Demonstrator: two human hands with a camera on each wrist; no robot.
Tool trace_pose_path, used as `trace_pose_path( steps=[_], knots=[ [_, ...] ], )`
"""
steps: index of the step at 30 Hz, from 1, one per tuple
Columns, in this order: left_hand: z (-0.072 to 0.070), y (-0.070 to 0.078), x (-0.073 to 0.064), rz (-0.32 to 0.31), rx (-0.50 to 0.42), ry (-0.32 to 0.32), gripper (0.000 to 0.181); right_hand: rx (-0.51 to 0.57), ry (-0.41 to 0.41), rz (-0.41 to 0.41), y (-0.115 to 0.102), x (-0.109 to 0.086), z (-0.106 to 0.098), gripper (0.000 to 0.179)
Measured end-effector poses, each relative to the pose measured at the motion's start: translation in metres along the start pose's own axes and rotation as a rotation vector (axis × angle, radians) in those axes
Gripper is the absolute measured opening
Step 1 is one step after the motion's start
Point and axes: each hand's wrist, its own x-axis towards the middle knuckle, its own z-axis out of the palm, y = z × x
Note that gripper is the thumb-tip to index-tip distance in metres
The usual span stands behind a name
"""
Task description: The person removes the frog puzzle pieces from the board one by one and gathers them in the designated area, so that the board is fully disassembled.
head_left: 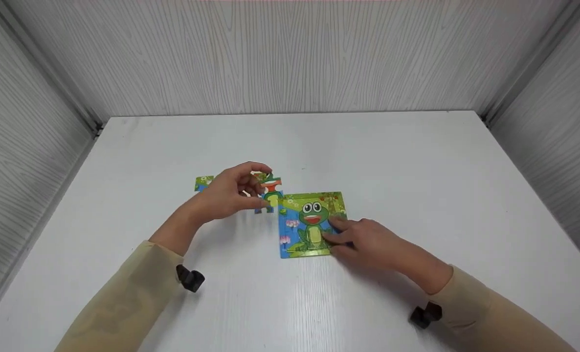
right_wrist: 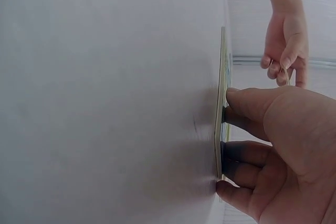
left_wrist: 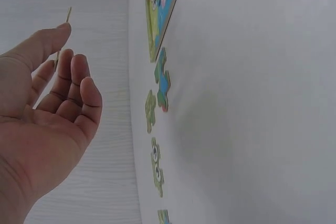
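Note:
My left hand point(head_left: 231, 193) is raised over the table, pinching a thin jigsaw piece point(left_wrist: 69, 15) between thumb and fingertips. In the left wrist view that piece shows edge-on. From the head, a patch of frog picture with a yellow belly point(head_left: 273, 198) appears at those fingertips. To its right lies a square frog puzzle board point(head_left: 291, 248) with a raised border. My right hand point(head_left: 368, 243) rests extended fingertips on the board's right side, covering part of it. In the right wrist view, the board's edge point(right_wrist: 219, 114) stands beside thumb and fingers.
Several loose jigsaw pieces lie left of the board, among them a green one point(left_wrist: 150, 111), a blue-green one point(left_wrist: 163, 82) and one with eyes point(left_wrist: 157, 166). Another piece point(head_left: 203, 183) shows past the left wrist. Pale panels point(head_left: 290, 58) enclose the white table point(head_left: 417, 161).

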Motion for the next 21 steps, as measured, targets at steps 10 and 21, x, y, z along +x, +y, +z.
trace_pose_path(
  steps=[10, 21],
  knots=[
    [-0.029, -0.022, -0.015, -0.08, 0.072, 0.045, 0.063, 0.012, 0.012, -0.014, 0.002, -0.001, 0.002, 0.037],
    [-0.041, -0.047, -0.03, -0.152, 0.075, 0.042, 0.066, 0.032, -0.002, 0.014, 0.0, -0.001, 0.001, 0.039]
  ],
)
